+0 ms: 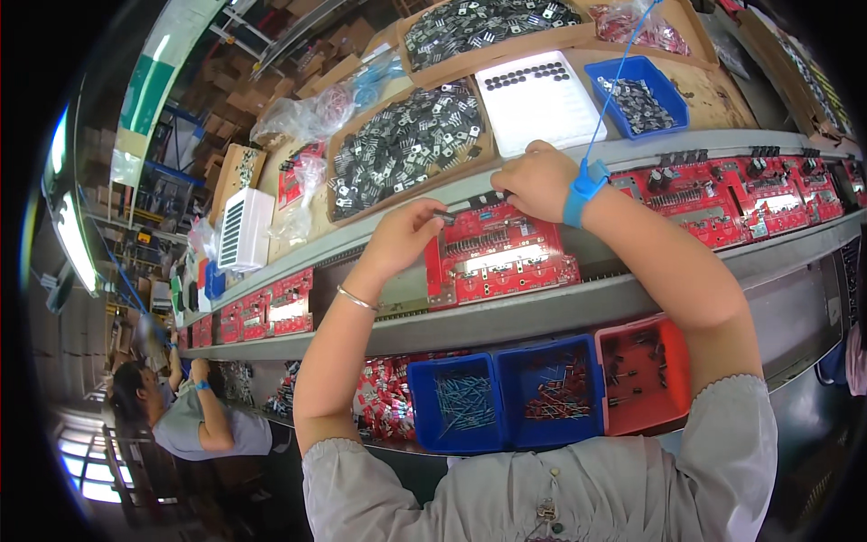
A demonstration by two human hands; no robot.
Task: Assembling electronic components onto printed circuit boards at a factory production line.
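- My left hand [402, 237] pinches a small dark component [444, 217] between thumb and fingertips, just over the top left corner of the red circuit board [497, 253] in front of me.
- My right hand [537, 179] is curled with its fingers down on the board's far edge; whether it grips anything I cannot tell. A blue wrist strap [585, 185] with a blue cord sits on that wrist.
- The board lies on the grey conveyor rail [542, 312], with more red boards [741, 194] along it to the right and others [266, 312] further left.
- Behind the rail, a cardboard tray [406, 144] holds a heap of black-and-silver parts; a second such tray [488, 23] stands beyond it.
- A white tray [537, 108] carries a few rows of black round pieces at its far edge.
- A blue bin [643, 95] holds small dark parts.
- Below the rail's near edge, two blue bins [465, 402] [555, 388] hold thin leaded parts, and a red bin [643, 370] holds a few dark ones.
- At far left another person [185, 415] works on the same line.
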